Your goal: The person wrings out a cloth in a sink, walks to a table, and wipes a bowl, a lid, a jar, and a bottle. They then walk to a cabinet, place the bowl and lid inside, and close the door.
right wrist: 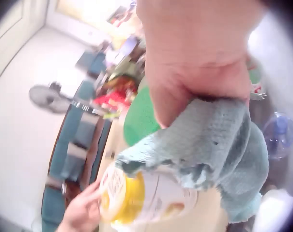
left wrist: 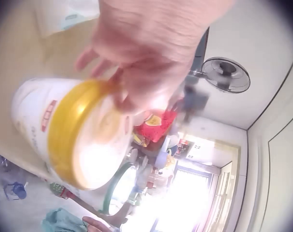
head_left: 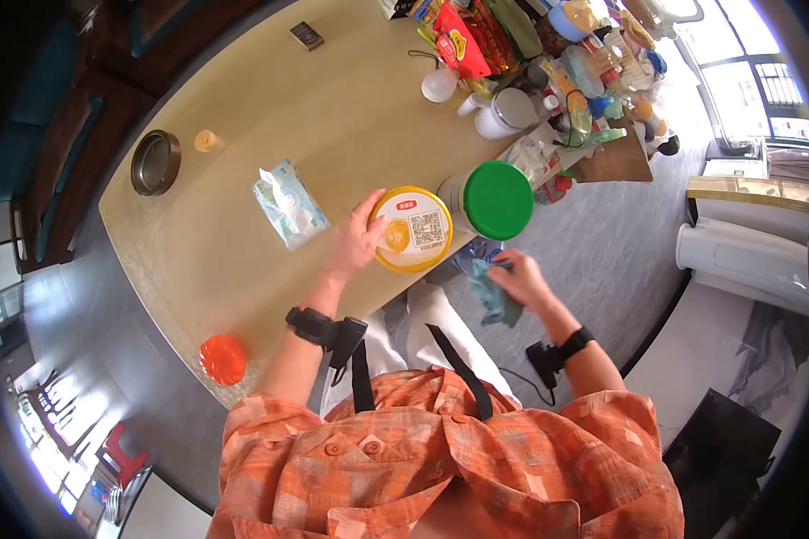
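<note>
A white canister with a yellow-rimmed lid [head_left: 412,228] stands at the table's near edge, a QR code printed on its top. My left hand [head_left: 360,241] grips it at the lid's rim, thumb over the top and fingers down the side. In the left wrist view the canister's white wall [left wrist: 34,108] shows below the yellow rim. Right beside it is a larger tub with a green lid [head_left: 501,200]. My right hand [head_left: 523,280] holds a crumpled teal cloth [head_left: 494,301] past the table edge. The cloth [right wrist: 209,145] hangs in folds below that hand in the right wrist view.
A tissue pack [head_left: 289,205] lies left of the canister. Farther left are a round metal tin [head_left: 155,163] and an orange lobed object [head_left: 223,359]. Bottles and packets crowd the table's far right, near a white lidded jar [head_left: 510,112]. A clear blue-tinted bottle [right wrist: 280,135] is below the edge.
</note>
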The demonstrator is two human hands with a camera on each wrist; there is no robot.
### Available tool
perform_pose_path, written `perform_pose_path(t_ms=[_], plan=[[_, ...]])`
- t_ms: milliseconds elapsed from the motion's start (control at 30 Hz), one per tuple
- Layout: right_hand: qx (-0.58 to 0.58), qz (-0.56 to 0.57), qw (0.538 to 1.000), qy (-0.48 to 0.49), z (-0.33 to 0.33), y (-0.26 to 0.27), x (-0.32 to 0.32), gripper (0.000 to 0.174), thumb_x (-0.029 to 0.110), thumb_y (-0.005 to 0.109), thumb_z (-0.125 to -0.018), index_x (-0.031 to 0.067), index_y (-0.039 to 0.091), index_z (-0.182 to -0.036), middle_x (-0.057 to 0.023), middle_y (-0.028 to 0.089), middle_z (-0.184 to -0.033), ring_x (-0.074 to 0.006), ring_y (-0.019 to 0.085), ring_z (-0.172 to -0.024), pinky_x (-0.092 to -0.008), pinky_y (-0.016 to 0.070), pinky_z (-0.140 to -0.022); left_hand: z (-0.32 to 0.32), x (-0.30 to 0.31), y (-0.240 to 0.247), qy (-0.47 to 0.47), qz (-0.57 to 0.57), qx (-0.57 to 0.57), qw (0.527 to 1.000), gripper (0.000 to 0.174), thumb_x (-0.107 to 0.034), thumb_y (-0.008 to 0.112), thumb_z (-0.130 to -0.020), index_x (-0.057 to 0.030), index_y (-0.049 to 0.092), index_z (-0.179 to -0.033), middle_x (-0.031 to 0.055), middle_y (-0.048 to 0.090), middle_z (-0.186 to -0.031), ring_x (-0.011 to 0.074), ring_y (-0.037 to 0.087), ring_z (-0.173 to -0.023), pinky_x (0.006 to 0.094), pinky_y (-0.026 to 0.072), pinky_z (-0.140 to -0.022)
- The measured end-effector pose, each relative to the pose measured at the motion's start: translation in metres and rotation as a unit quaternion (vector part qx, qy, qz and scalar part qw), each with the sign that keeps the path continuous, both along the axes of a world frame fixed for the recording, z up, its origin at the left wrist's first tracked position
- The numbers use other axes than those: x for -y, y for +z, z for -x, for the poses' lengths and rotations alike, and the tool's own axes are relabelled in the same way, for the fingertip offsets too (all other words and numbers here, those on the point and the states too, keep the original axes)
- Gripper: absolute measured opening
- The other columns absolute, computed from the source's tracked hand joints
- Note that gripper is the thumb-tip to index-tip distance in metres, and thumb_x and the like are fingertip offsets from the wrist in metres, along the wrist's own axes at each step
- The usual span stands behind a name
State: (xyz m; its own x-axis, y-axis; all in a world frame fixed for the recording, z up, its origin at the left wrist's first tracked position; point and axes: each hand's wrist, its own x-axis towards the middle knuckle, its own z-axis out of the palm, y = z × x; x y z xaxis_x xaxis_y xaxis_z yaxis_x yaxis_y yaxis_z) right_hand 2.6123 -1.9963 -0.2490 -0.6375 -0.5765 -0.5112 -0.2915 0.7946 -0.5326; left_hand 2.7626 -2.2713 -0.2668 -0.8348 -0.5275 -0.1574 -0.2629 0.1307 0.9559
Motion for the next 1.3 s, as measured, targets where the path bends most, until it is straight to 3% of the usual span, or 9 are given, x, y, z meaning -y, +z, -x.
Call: perform_pose_path(t_ms=[33, 133, 367, 633, 800, 900, 1067, 1200, 1300], plan=[[0.219, 0.091, 0.957, -0.165, 0.015, -0.009, -0.018, 0.049, 0.035, 0.065, -0.078, -0.0009, 0.054, -0.11, -0.0105, 0.061, -0.094, -0.0181, 0.061, -0.08, -0.0294, 0.0498, -0.069, 0.006, 0.005, 0.005, -0.026, 0.019, -0.001, 0.999, 0.042, -0.023, 0.055, -0.084, -0.0045, 0.048, -0.121, 0.0154, 0.057, -0.111, 0.0285, 0.056, -0.102, 0.0335, 0.0442, -0.086], [0.38, 0.242, 0.859, -0.245, 0.045, 0.047, 0.009, 0.057, 0.042, 0.06, -0.083, -0.0036, 0.049, -0.116, -0.0079, 0.059, -0.099, -0.013, 0.059, -0.082, -0.0264, 0.0499, -0.068, 0.041, 0.014, 0.022, -0.101, 0.122, 0.03, 0.987, 0.048, -0.028, 0.056, -0.08, -0.0051, 0.048, -0.122, 0.016, 0.057, -0.113, 0.0304, 0.054, -0.105, 0.0355, 0.0429, -0.088], [0.411, 0.128, 0.878, -0.209, 0.071, 0.011, 0.033, 0.057, 0.045, 0.053, -0.086, -0.004, 0.052, -0.114, -0.0075, 0.062, -0.095, -0.0117, 0.058, -0.083, -0.0247, 0.0489, -0.068, 0.127, -0.014, 0.022, -0.28, 0.075, 0.147, 0.946, 0.06, -0.039, 0.053, -0.076, -0.005, 0.044, -0.125, 0.0195, 0.055, -0.114, 0.0322, 0.053, -0.105, 0.0376, 0.0419, -0.089], [0.354, 0.125, 0.922, -0.096, 0.096, -0.001, 0.108, 0.056, 0.046, 0.056, -0.084, -0.0058, 0.058, -0.103, -0.0074, 0.063, -0.085, -0.0112, 0.058, -0.076, -0.0255, 0.0477, -0.065, 0.128, 0.031, -0.01, -0.104, 0.005, 0.041, 0.994, 0.061, -0.024, 0.055, -0.074, 0.0012, 0.04, -0.127, 0.0244, 0.056, -0.111, 0.0342, 0.056, -0.101, 0.036, 0.0439, -0.087], [0.432, 0.104, 0.89, -0.103, 0.108, 0.008, 0.142, 0.055, 0.046, 0.056, -0.084, -0.0072, 0.058, -0.099, -0.0059, 0.062, -0.081, -0.0082, 0.058, -0.067, -0.0232, 0.049, -0.058, 0.12, 0.055, -0.009, -0.065, -0.066, 0.041, 0.995, 0.068, -0.029, 0.061, -0.076, 0.0016, 0.035, -0.131, 0.0234, 0.053, -0.117, 0.0312, 0.053, -0.108, 0.0347, 0.0416, -0.091], [0.417, 0.153, 0.893, -0.067, 0.096, 0.011, 0.132, 0.059, 0.046, 0.056, -0.084, -0.0085, 0.056, -0.105, -0.007, 0.062, -0.089, -0.008, 0.058, -0.073, -0.0227, 0.0482, -0.064, 0.094, 0.05, 0.02, -0.051, -0.037, 0.1, 0.993, 0.071, -0.025, 0.064, -0.081, 0.0016, 0.027, -0.135, 0.0149, 0.048, -0.125, 0.0214, 0.047, -0.113, 0.0319, 0.0381, -0.095], [0.362, 0.092, 0.927, 0.028, 0.038, -0.008, 0.077, 0.08, 0.043, 0.063, -0.08, -0.0128, 0.032, -0.127, -0.0181, 0.056, -0.11, -0.0183, 0.059, -0.09, -0.0267, 0.0481, -0.077, 0.004, 0.011, -0.013, -0.05, -0.058, 0.116, 0.99, 0.082, -0.039, 0.068, -0.074, 0.0039, 0.031, -0.132, 0.0237, 0.046, -0.124, 0.0298, 0.047, -0.115, 0.0369, 0.0367, -0.097], [0.472, 0.143, 0.87, -0.009, 0.002, -0.008, 0.087, 0.069, 0.043, 0.063, -0.08, -0.004, 0.04, -0.126, -0.0154, 0.053, -0.117, -0.0191, 0.058, -0.094, -0.0273, 0.0468, -0.081, -0.01, -0.018, 0.0, 0.025, -0.251, 0.021, 0.967, 0.084, -0.043, 0.069, -0.073, 0.0035, 0.031, -0.132, 0.02, 0.051, -0.119, 0.0257, 0.05, -0.112, 0.0355, 0.0405, -0.093], [0.489, 0.16, 0.857, -0.04, -0.01, -0.016, 0.085, 0.059, 0.039, 0.059, -0.084, -0.0005, 0.043, -0.124, -0.0101, 0.054, -0.116, -0.0151, 0.054, -0.1, -0.0261, 0.0433, -0.087, -0.014, -0.021, -0.015, 0.031, -0.195, 0.039, 0.979, 0.084, -0.044, 0.068, -0.074, 0.0031, 0.03, -0.132, 0.0192, 0.051, -0.118, 0.0242, 0.052, -0.109, 0.0338, 0.0426, -0.09]])
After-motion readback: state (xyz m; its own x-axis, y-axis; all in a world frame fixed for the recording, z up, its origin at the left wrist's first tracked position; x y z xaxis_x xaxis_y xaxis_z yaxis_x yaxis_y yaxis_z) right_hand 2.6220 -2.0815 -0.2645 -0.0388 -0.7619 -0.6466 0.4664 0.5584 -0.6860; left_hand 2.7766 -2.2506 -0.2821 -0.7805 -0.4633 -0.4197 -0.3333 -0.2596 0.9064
